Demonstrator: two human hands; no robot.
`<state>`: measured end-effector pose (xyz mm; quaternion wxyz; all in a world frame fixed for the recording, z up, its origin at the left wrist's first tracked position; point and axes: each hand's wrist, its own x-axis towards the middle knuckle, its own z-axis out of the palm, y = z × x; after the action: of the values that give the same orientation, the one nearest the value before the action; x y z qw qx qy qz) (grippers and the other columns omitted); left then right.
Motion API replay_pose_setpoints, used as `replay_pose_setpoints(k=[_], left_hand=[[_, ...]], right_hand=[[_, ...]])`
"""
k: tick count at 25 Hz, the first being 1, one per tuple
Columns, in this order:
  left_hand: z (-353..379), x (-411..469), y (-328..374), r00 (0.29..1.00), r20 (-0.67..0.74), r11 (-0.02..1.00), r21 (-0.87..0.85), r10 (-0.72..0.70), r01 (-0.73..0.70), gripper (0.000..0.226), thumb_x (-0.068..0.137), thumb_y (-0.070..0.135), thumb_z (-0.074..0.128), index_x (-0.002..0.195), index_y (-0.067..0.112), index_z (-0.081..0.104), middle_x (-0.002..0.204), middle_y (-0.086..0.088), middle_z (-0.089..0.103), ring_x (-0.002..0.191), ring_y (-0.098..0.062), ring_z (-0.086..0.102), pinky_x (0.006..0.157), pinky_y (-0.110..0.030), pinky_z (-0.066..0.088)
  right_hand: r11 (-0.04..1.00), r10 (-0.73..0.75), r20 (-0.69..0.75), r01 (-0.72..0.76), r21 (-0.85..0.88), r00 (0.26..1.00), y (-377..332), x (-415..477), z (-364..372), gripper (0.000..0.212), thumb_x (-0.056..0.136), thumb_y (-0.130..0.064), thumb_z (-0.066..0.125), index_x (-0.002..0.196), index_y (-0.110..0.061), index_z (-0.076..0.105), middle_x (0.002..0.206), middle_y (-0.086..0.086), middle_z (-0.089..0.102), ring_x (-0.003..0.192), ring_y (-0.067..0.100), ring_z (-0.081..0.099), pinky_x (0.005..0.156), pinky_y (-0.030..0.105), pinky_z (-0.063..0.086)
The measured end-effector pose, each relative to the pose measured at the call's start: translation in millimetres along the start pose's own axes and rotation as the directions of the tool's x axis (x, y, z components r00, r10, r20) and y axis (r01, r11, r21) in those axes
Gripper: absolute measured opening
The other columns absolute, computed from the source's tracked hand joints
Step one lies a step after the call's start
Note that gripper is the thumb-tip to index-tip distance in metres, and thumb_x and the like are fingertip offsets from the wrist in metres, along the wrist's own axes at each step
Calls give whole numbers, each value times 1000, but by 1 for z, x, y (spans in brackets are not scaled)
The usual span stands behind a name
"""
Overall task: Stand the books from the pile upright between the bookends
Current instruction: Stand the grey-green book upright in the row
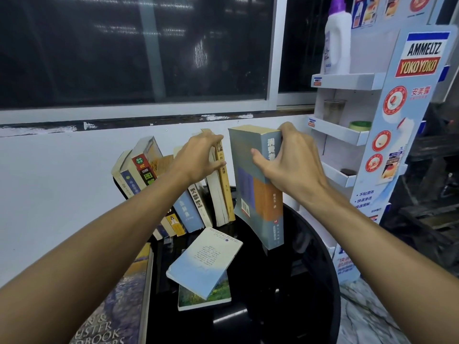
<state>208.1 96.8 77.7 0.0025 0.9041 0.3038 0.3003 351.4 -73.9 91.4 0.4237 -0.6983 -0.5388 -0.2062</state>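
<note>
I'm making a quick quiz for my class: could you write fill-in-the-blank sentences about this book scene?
The right hand holds the thick book, its spine grey and ____. The left hand touches a standing book whose spine is ____. The pale blue book lies on the bottom book, which is ____. The cap of the white bottle is ____.
Missing words: orange, yellow, green, purple.

What looks like a shop's corner: a cardboard display stand (417, 100) printed with "AMMELTZ YOKO YOKO" advertising and product pictures stands beside a dark window (124, 50) and a white wall (62, 184). A white bottle (337, 40) sits on its top shelf. Paperback books (193, 212) crowd a round black counter (285, 281) over a marble-patterned floor (367, 319).
</note>
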Motion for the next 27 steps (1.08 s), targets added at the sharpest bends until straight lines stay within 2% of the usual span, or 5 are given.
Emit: replay_pose_setpoints(k=[10, 13, 15, 24, 27], left_hand=[[0, 2, -12, 1000, -7, 996, -84, 3, -4, 53, 88, 24, 77, 137, 16, 59, 122, -4, 68, 118, -22, 61, 99, -43, 52], [2, 5, -18, 1000, -13, 998, -63, 18, -18, 23, 85, 30, 80, 99, 24, 62, 99, 2, 70, 95, -17, 62, 86, -44, 56], [2, 7, -19, 1000, -13, 998, -59, 19, -20, 24, 83, 32, 81, 87, 24, 59, 90, 3, 68, 86, -16, 61, 79, -43, 56], [1, 4, -18, 999, -25, 995, -91, 35, -37, 24, 86, 29, 79, 92, 25, 56, 93, 3, 69, 87, -15, 62, 76, -32, 53], [3, 3, -17, 999, -30, 993, -116, 35, -38, 24, 87, 27, 78, 94, 26, 55, 95, 6, 67, 88, -11, 60, 74, -24, 46]], right_hand=[[998, 58, 22, -58, 8, 998, 5, 27, 47, 43, 89, -44, 71, 99, -17, 39, 93, -3, 50, 79, 15, 48, 45, 10, 27], [994, 86, 5, -86, 60, 996, 7, 31, 67, 44, 89, -45, 71, 101, -18, 39, 98, 0, 55, 83, 14, 50, 46, 9, 26], [991, 97, -13, -96, 96, 995, 9, 32, 80, 43, 89, -44, 72, 102, -17, 41, 105, 6, 62, 86, 15, 54, 48, 8, 27], [983, 134, -22, -130, 129, 991, 28, 28, 131, 47, 90, -43, 71, 116, -10, 49, 116, 12, 63, 101, 24, 63, 66, 22, 49], [983, 143, -28, -139, 121, 989, 32, 27, 140, 47, 90, -43, 71, 114, -10, 49, 113, 12, 63, 98, 25, 63, 65, 24, 48]])
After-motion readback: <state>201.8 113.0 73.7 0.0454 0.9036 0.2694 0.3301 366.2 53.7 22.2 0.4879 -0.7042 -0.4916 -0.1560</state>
